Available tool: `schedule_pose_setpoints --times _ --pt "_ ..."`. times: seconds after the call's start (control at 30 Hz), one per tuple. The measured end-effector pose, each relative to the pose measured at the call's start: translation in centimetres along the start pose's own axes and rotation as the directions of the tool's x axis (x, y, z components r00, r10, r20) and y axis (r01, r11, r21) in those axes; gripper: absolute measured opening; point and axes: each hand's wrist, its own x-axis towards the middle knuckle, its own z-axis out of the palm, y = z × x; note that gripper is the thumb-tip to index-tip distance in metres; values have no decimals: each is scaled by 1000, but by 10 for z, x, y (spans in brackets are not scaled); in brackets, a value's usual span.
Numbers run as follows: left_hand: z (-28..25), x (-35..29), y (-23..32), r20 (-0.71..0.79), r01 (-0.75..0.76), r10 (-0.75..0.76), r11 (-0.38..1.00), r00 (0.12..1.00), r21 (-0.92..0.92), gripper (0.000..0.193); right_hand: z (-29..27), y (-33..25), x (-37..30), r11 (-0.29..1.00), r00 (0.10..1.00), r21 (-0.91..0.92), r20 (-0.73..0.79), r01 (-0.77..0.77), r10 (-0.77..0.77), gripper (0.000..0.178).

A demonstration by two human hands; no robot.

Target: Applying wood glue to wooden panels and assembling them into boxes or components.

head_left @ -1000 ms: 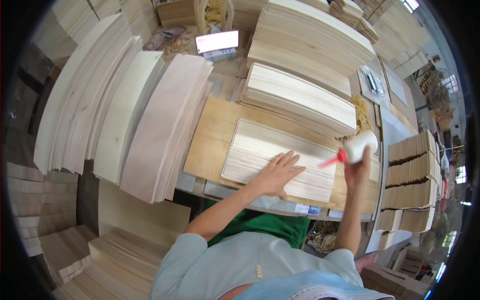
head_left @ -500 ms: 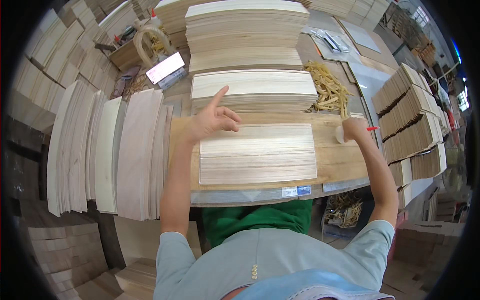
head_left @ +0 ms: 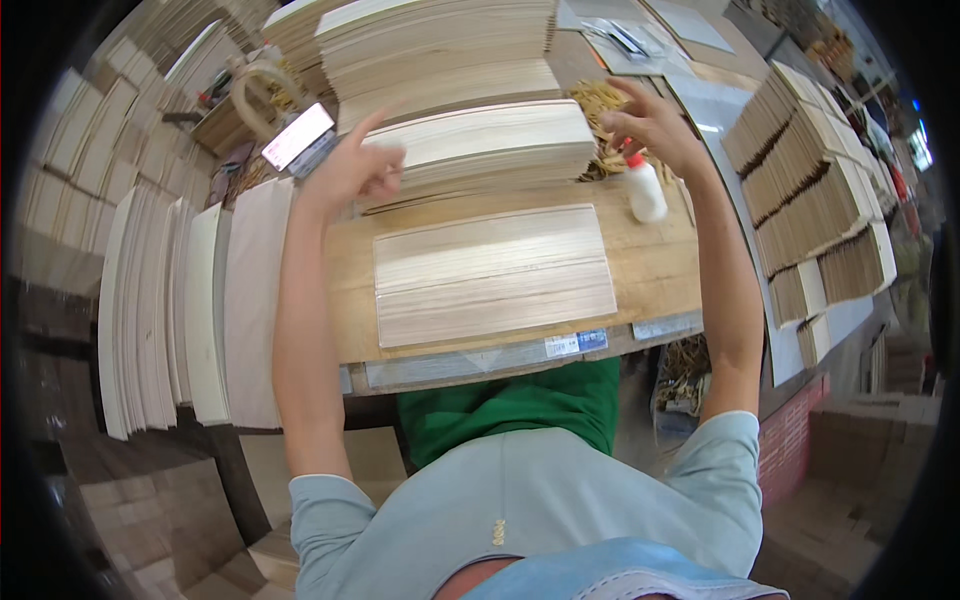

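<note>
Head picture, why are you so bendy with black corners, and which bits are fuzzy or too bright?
In the head view, the wide fisheye lens bends straight lines, like the workbench edge, and darkens the corners; in the head view, the left hand looks smeared and the lower-left stacks are blurry; in the head view, the screen glows almost white.

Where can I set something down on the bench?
Widest: tan base board right of the thin panel, in front of the white bottle, left of the right forearm. Narrow strip: between left forearm and panel. Crowded behind: board stack, yellow bands, right hand.
</note>
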Motion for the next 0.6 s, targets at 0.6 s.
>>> schedule_pose_setpoints --times 0.6 --pt "125 -160 -135 -2 207 -208 972 978 -111 57 5 156 20 557 925 -781 -376 -281 -60 52"
